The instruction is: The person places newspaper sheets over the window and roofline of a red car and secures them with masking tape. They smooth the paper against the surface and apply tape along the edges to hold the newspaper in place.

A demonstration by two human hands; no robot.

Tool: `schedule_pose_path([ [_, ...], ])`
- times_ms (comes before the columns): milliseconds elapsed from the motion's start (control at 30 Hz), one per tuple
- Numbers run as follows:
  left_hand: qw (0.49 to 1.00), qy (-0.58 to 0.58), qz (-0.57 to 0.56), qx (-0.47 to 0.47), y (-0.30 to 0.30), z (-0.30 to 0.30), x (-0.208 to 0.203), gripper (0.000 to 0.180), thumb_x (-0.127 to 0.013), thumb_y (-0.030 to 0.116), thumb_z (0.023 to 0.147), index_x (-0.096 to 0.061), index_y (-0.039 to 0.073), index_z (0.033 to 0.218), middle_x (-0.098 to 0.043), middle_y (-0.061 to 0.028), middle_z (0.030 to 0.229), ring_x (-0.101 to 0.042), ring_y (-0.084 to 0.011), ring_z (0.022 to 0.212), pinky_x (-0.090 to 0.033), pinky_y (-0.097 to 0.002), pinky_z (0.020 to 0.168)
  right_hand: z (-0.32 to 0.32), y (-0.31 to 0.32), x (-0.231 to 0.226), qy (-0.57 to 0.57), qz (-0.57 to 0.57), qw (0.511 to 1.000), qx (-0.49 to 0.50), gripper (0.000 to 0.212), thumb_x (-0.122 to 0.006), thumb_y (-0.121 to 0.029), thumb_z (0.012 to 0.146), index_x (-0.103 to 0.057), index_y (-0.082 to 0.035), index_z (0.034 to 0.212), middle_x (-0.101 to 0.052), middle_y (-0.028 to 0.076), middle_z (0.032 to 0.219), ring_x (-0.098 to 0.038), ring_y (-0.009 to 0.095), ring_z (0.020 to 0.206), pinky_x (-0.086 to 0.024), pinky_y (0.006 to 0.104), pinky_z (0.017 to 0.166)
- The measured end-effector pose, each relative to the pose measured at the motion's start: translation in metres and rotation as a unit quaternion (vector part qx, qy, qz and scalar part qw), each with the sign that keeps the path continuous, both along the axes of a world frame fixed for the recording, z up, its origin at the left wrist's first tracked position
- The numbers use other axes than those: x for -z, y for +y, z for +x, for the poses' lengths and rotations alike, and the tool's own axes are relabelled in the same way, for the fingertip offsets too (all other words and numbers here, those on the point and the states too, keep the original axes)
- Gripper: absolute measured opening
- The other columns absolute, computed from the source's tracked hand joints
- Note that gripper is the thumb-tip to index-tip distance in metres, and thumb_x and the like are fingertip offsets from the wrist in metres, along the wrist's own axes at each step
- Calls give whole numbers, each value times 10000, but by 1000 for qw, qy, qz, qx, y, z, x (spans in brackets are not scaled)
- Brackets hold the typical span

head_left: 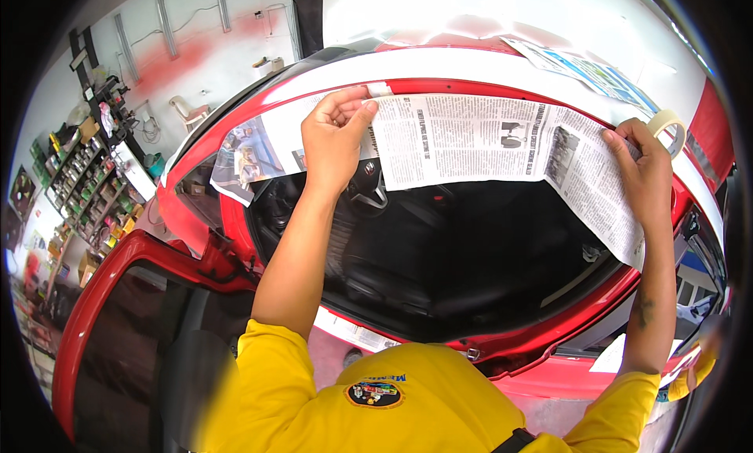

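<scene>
A folded sheet of newspaper (463,139) stretches between my hands along the upper edge of a red car's door opening. My left hand (336,135) pinches its upper left corner against the red frame. Around its right part, my right hand (645,171) is closed, thumb in front. A roll of masking tape (679,131) stands just behind the right hand's fingers; whether they grip it is hidden. Left of my left hand, another newspaper piece (255,151) with colour pictures hangs along the frame. A small strip of pale tape (379,89) shows above my left fingertips.
The red car door (102,296) stands open at left. Below the paper lies the dark car interior with a steering wheel (369,190). More printed paper (584,69) rests on the roof. Shelves of cans (82,186) line the left wall. A person's yellow sleeve (696,371) appears far right.
</scene>
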State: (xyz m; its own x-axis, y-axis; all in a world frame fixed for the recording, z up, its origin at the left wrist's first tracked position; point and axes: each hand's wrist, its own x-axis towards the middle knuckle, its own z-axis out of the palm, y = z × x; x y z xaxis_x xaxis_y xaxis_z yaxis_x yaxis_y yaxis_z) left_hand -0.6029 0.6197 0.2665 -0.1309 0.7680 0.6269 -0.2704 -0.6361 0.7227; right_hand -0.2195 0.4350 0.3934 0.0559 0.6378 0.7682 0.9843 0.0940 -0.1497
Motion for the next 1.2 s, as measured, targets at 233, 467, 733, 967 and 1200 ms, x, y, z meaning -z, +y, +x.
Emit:
schedule_pose_path([
  [233,998,-41,-41,-13,13,15,-3,193,-851,50,983,-792,-37,1145,-803,-69,1018,-721,-96,917,-554,-228,854,-2,-2,6,-19,3,1000,15,337,-808,-346,1020,-704,-27,994,-677,132,816,-623,215,734,-498,362,721],
  [467,989,-109,-76,-58,7,32,-10,198,-863,54,970,-785,-53,1116,-803,-81,992,-717,-99,883,-549,-243,824,-7,-2,9,-38,16,998,45,342,-807,-363,1016,-715,-34,1005,-703,160,837,-651,281,750,-513,386,738],
  [733,986,-132,-80,-56,1,37,-15,190,-875,50,954,-779,-50,1084,-792,-72,974,-705,-100,867,-542,-244,815,-11,0,5,-16,2,998,66,340,-808,-359,1016,-722,-30,1019,-728,153,867,-671,259,769,-521,380,751],
  [967,985,-129,-86,-78,3,39,-15,195,-880,61,954,-780,-48,1080,-790,-69,973,-692,-94,860,-533,-241,809,-14,2,4,-8,0,998,65,330,-805,-337,1025,-710,-22,1008,-706,125,845,-635,205,759,-511,360,745],
  [1200,991,-103,-69,-53,9,27,-7,167,-865,70,968,-783,-41,1063,-781,-55,939,-693,-89,843,-538,-234,785,-3,-10,8,11,16,1000,-19,279,-780,-231,1049,-653,2,964,-584,35,806,-525,109,802,-455,288,746],
])
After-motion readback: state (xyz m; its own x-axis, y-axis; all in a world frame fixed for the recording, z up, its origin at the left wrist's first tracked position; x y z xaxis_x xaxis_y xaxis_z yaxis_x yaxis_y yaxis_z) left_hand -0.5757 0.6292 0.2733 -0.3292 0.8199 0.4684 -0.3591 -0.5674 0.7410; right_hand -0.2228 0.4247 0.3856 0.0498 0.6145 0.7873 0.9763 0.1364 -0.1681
